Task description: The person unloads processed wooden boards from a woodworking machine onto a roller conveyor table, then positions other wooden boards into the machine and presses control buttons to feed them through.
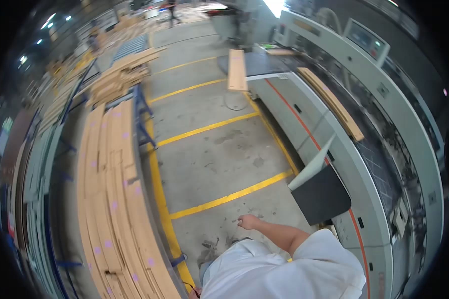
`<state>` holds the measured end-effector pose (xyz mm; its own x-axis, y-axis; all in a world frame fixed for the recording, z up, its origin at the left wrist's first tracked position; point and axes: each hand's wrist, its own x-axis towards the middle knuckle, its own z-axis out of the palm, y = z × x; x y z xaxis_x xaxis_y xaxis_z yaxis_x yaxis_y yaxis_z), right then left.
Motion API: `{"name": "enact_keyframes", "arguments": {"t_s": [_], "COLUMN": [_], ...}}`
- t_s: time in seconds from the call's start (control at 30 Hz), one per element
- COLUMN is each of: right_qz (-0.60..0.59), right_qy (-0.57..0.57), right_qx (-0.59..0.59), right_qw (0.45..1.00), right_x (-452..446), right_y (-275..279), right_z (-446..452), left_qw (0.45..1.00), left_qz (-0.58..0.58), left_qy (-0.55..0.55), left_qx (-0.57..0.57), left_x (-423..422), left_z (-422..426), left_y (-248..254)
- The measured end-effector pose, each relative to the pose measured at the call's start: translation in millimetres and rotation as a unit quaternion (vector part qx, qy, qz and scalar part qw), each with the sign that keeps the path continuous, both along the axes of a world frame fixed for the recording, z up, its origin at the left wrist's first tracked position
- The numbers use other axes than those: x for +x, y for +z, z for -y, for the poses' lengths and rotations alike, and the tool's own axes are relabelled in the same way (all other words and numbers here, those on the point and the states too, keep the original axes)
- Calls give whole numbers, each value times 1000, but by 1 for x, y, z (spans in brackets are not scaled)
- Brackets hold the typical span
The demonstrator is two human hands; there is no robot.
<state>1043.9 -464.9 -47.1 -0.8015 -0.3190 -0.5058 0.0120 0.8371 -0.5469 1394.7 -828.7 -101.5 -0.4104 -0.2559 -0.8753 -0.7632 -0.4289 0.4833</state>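
My right hand [248,222] hangs in front of my body above the grey floor, its fingers loosely curled. Nothing shows in it, and it touches nothing. At the bottom edge, my left hand [195,293] is mostly cut off; a thin dark thing shows beside it, too small to name. The left hand is close to the long stack of wooden boards [115,164], which have pink marks on them. To the right of my right hand, a dark panel [322,195] sticks out from the machine's side.
A long grey machine [304,119] with an orange stripe runs along the right, with wooden strips [332,102] on its bed. One board [237,70] overhangs its far end. Yellow lines [232,193] mark the aisle floor. Greenish strips [37,199] lie on a far-left rack. A person [172,12] is far ahead.
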Motion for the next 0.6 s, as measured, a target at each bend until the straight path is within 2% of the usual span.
{"name": "enact_keyframes", "arguments": {"t_s": [0.13, 0.2, 0.3, 0.53, 0.6], "right_qz": [6, 81, 73, 84, 100], "right_qy": [-88, -99, -170, -238, -214], "right_qx": [-25, -65, -102, -53, 8], "right_qw": [996, 990, 977, 966, 972], "right_x": [-19, -30, -55, -149, -177], "right_y": [-19, -10, -15, -11, 1], "right_z": [-45, -59, -79, -141, -162], "left_qw": [994, 989, 979, 946, 932], "left_qz": [2, 14, 44, 76, 63], "left_qy": [-104, -142, -194, -309, -350], "left_qx": [-26, -33, -41, -61, -71], "left_x": [-106, -152, -220, -419, -490], "left_z": [0, -1, -1, -1, -12], "left_y": [12, 11, 3, -12, -10]}}
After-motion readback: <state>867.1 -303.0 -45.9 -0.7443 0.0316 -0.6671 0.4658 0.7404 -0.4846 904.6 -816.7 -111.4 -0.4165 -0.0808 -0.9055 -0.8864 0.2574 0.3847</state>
